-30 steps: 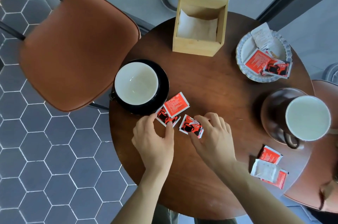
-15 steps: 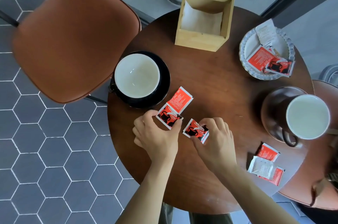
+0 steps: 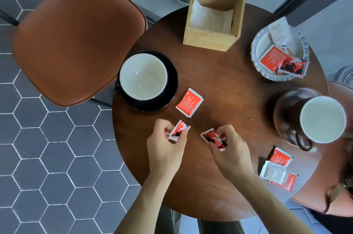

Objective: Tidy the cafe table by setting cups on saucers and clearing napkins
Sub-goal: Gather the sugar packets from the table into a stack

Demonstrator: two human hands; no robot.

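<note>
Left hand: the left hand (image 3: 165,149) is hovering over the near side of the table (image 3: 225,84), its fingers (image 3: 168,128) curling round and pinching a red packet (image 3: 179,131) that is tilting up off the wood.
Right hand: the right hand (image 3: 230,152) is sitting just beside the left, fingers bent and gripping a second packet (image 3: 213,138) between thumb and fingertips.
Loose packet: a third packet (image 3: 189,102) is lying flat on the table, between the hands and the black saucer (image 3: 172,84), touching neither.
Left cup: a white cup (image 3: 143,77) is sitting on the black saucer at the table's left edge, next to the chair (image 3: 76,36).
Right cup: a brown mug (image 3: 313,119) with a pale inside is standing on the right; I cannot tell what is under it.
Plate: a scalloped plate (image 3: 257,42) at the far right is holding two red packets and a slip of paper (image 3: 279,32).
Near right: three more packets (image 3: 277,168) are lying overlapped near the table's edge, well apart from the hands.
Napkin box: a wooden box (image 3: 210,36) is standing at the far side with a napkin (image 3: 212,16) showing inside it.
</note>
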